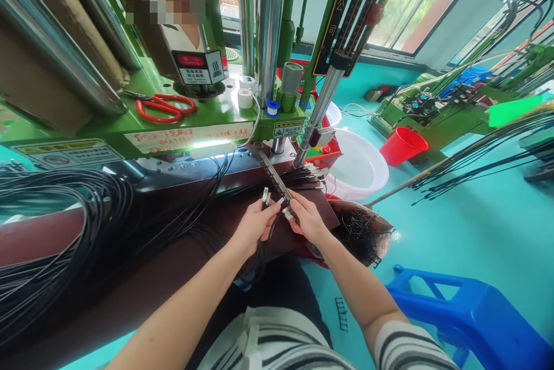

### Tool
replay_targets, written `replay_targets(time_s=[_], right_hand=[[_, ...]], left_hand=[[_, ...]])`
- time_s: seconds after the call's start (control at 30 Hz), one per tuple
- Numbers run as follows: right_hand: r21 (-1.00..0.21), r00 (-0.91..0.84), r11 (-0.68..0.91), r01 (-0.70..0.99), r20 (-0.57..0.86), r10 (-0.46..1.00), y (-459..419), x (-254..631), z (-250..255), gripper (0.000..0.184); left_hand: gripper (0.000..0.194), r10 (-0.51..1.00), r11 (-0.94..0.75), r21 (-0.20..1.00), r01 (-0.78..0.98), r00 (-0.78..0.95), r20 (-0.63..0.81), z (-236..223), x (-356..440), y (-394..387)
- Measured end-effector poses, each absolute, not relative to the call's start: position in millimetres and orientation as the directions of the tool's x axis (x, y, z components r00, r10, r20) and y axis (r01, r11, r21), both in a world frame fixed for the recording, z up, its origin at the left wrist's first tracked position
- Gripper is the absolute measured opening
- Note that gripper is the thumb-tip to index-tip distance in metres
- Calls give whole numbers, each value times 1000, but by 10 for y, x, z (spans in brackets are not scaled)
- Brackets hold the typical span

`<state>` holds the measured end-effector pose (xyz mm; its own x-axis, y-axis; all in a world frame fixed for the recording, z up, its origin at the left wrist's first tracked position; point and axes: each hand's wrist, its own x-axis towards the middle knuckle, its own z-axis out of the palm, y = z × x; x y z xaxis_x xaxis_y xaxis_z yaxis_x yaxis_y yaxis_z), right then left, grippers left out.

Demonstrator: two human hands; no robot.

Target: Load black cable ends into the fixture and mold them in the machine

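Observation:
My left hand (254,224) is closed around several thin black cables, whose silvery metal connectors (265,195) stick up past the thumb. Close beside it, my right hand (308,219) grips the near end of a long, dark slotted metal bar (273,176). That bar slants away from me towards the green machine (208,127). Between the two hands a small pale connector end sits at the bar, partly covered by my fingers. Behind the bar lies a bundle of black cables with white tips (309,174).
Coils of black cable (99,191) cover the brown work surface (173,277) on the left. Red-handled scissors (167,109) lie on the machine, near a hot-surface sign (199,67). To the right are a bag of black scraps (361,234), a white basin (359,162) and a blue stool (485,306).

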<state>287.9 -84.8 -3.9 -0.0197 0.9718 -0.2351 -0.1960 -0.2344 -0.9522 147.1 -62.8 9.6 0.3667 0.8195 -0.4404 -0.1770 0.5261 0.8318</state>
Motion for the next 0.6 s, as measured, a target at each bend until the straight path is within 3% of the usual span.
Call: replay_targets(time_s=[0.4,0.5,0.6], right_hand=[[-989,-101,-144,28,-146,984,-871,2836,62,53],[-987,-94,-159,-37,-155,983,-868,2837,50,52],[-977,-37,-171,-126,-168,985,-859,2849,24,49]], left_hand=[[29,834,490,861,-135,360,-418,150,1406,-637],[29,847,494,828,-266,365,-388,178,1361,-664],[31,895,445,782,-437,242,-375,187,1303,-667]])
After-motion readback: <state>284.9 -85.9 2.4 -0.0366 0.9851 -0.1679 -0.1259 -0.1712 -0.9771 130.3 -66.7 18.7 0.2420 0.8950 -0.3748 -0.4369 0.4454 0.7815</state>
